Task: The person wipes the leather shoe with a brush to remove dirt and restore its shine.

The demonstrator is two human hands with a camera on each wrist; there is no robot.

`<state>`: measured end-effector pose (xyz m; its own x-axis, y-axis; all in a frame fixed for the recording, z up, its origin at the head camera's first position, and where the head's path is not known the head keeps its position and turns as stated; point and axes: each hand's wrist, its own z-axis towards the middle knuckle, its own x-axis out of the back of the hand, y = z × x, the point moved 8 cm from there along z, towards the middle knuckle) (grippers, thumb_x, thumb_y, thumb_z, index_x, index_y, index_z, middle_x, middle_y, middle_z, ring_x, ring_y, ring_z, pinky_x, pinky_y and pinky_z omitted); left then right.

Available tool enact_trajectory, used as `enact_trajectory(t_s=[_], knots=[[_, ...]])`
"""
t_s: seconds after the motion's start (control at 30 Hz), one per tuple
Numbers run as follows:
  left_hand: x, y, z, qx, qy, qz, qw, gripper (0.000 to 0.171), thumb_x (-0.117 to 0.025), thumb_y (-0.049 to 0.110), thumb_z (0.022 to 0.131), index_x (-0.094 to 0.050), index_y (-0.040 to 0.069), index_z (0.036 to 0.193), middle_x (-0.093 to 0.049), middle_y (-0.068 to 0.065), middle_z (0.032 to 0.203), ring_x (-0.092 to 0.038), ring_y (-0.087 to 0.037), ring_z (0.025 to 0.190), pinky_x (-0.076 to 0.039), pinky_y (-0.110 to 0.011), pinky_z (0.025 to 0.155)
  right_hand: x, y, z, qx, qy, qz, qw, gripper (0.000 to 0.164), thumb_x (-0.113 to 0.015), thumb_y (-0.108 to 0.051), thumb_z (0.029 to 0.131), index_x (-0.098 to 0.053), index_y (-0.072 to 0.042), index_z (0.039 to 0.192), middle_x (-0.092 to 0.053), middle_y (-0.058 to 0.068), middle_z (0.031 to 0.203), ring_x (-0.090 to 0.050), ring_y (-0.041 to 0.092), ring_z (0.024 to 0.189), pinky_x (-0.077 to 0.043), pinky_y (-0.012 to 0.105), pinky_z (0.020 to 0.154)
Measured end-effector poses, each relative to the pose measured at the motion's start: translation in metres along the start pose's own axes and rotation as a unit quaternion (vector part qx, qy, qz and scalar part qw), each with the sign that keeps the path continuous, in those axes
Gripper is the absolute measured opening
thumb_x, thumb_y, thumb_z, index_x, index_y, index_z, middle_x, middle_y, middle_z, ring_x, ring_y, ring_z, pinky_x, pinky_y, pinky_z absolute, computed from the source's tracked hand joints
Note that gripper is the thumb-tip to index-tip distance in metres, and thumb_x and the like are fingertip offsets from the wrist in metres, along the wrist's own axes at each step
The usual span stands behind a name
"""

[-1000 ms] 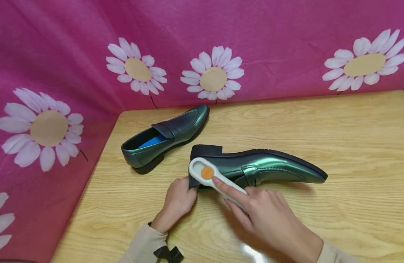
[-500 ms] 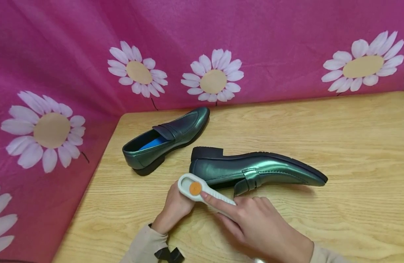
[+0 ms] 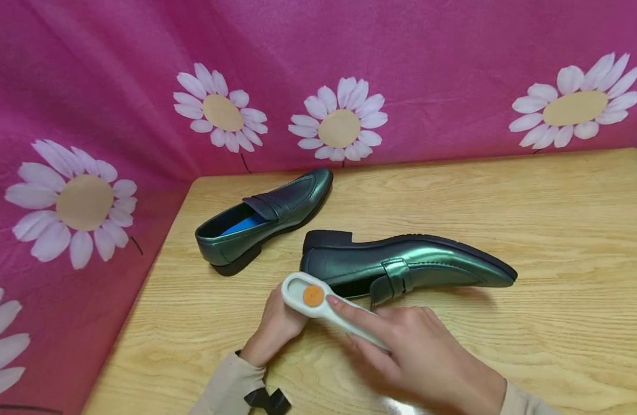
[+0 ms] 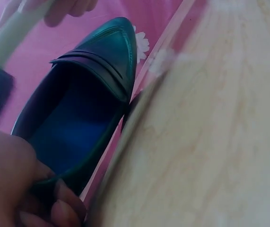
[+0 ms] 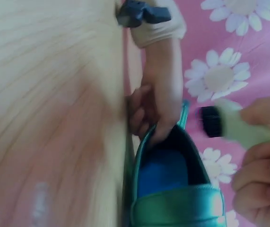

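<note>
A dark metallic green loafer (image 3: 360, 262) lies on its side, sole turned away and toe to the right. My left hand (image 3: 278, 320) grips its heel end, thumb inside the opening and fingers curled outside in the left wrist view. My right hand (image 3: 427, 346) holds a white-handled brush (image 3: 292, 295), index finger at its round orange button (image 3: 313, 295). In the head view, the brush head overlaps the left hand and the shoe's heel opening. Black bristles (image 5: 211, 121) show in the right wrist view, apart from the shoe. A blue insole (image 4: 73, 137) lines the loafer.
The matching loafer (image 3: 266, 216) stands upright behind, toe toward the back right. Both are on a wooden table (image 3: 567, 230). A pink cloth (image 3: 427, 69) with white daisies hangs along the back and left.
The brush has moved from the loafer's heel side down toward the left hand, then shifted slightly back right. The left hand keeps its grip on the heel, and the shoe has tilted slightly.
</note>
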<state>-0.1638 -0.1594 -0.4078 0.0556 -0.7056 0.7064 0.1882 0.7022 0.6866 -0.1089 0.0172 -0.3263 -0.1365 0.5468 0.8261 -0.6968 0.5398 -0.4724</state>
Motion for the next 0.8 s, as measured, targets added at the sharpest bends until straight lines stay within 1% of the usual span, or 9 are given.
enact_trajectory(t_s=[0.03,0.1,0.2,0.27,0.4,0.43,0.63,0.7,0.8], knots=[[-0.002,0.0,0.003,0.007,-0.012,0.006,0.9999,0.005,-0.06,0.008,0.078,-0.059,0.002,0.078,-0.055,-0.005,0.07,-0.053,-0.02,0.063,-0.042,-0.031,0.059,0.005,0.002,-0.001,0.006,0.024,0.0,1.0,0.056,-0.065,-0.029,0.091,-0.045,-0.033,0.143,-0.047,-0.02,0.063,-0.038,-0.007,0.052,-0.033,0.014,0.049],[-0.007,-0.002,0.008,0.04,-0.058,-0.014,0.9974,0.017,-0.052,0.008,0.084,-0.054,0.005,0.067,-0.049,-0.002,0.058,-0.049,-0.016,0.051,-0.04,-0.029,0.052,0.017,0.006,-0.005,0.019,0.075,-0.001,0.997,0.06,-0.069,-0.025,0.088,-0.046,-0.027,0.143,-0.058,-0.017,0.072,-0.042,-0.007,0.055,-0.035,0.012,0.051],[-0.017,-0.006,0.014,0.114,-0.142,-0.083,0.9798,0.033,-0.042,0.008,0.09,-0.046,0.008,0.057,-0.04,0.001,0.046,-0.038,-0.012,0.036,-0.036,-0.027,0.043,0.033,0.016,-0.014,0.016,0.126,-0.008,0.992,0.064,-0.073,-0.019,0.083,-0.048,-0.021,0.142,-0.067,-0.009,0.085,-0.047,-0.004,0.059,-0.038,0.012,0.052],[-0.021,-0.007,0.015,0.177,-0.18,-0.168,0.9529,0.037,-0.038,0.009,0.092,-0.045,0.007,0.057,-0.039,0.0,0.043,-0.034,-0.011,0.031,-0.032,-0.025,0.038,0.041,0.026,-0.022,-0.007,0.134,-0.002,0.991,0.066,-0.075,-0.016,0.081,-0.049,-0.021,0.142,-0.07,-0.005,0.095,-0.052,-0.001,0.064,-0.041,0.015,0.055],[-0.02,-0.003,0.019,0.247,-0.218,-0.287,0.8996,0.029,-0.035,0.008,0.091,-0.037,0.008,0.062,-0.032,0.001,0.049,-0.025,-0.009,0.037,-0.021,-0.022,0.038,0.056,0.045,-0.044,-0.049,0.147,0.009,0.988,0.07,-0.077,-0.008,0.077,-0.05,-0.02,0.141,-0.069,0.002,0.111,-0.056,0.004,0.07,-0.043,0.018,0.058],[-0.019,-0.002,0.02,0.262,-0.229,-0.311,0.8846,0.029,-0.035,0.009,0.091,-0.035,0.009,0.062,-0.031,0.002,0.05,-0.023,-0.008,0.037,-0.02,-0.021,0.038,0.059,0.05,-0.051,-0.061,0.152,0.007,0.987,0.071,-0.078,-0.006,0.076,-0.05,-0.019,0.141,-0.069,0.002,0.107,-0.056,0.004,0.07,-0.043,0.017,0.058],[-0.012,0.011,0.014,0.315,-0.326,-0.389,0.8015,0.03,-0.034,0.017,0.095,-0.032,0.012,0.065,-0.026,0.006,0.053,-0.023,-0.005,0.038,-0.019,-0.017,0.04,0.081,0.073,-0.09,-0.103,0.226,-0.007,0.969,0.065,-0.078,-0.003,0.074,-0.057,-0.013,0.134,-0.066,-0.005,0.08,-0.047,-0.001,0.057,-0.033,0.014,0.054],[-0.009,0.015,0.008,0.325,-0.353,-0.405,0.7778,0.031,-0.033,0.018,0.096,-0.033,0.013,0.065,-0.026,0.007,0.054,-0.026,-0.004,0.038,-0.02,-0.016,0.041,0.088,0.078,-0.098,-0.1,0.245,-0.014,0.964,0.059,-0.079,-0.007,0.075,-0.06,-0.012,0.131,-0.068,-0.012,0.091,-0.047,-0.003,0.057,-0.033,0.014,0.054],[-0.004,0.018,0.0,0.338,-0.366,-0.432,0.7516,0.033,-0.032,0.019,0.097,-0.035,0.015,0.065,-0.029,0.008,0.054,-0.03,-0.002,0.038,-0.022,-0.014,0.042,0.097,0.082,-0.104,-0.088,0.267,-0.027,0.959,0.054,-0.079,-0.012,0.077,-0.062,-0.009,0.128,-0.059,-0.03,0.107,-0.046,-0.004,0.058,-0.034,0.014,0.053]])
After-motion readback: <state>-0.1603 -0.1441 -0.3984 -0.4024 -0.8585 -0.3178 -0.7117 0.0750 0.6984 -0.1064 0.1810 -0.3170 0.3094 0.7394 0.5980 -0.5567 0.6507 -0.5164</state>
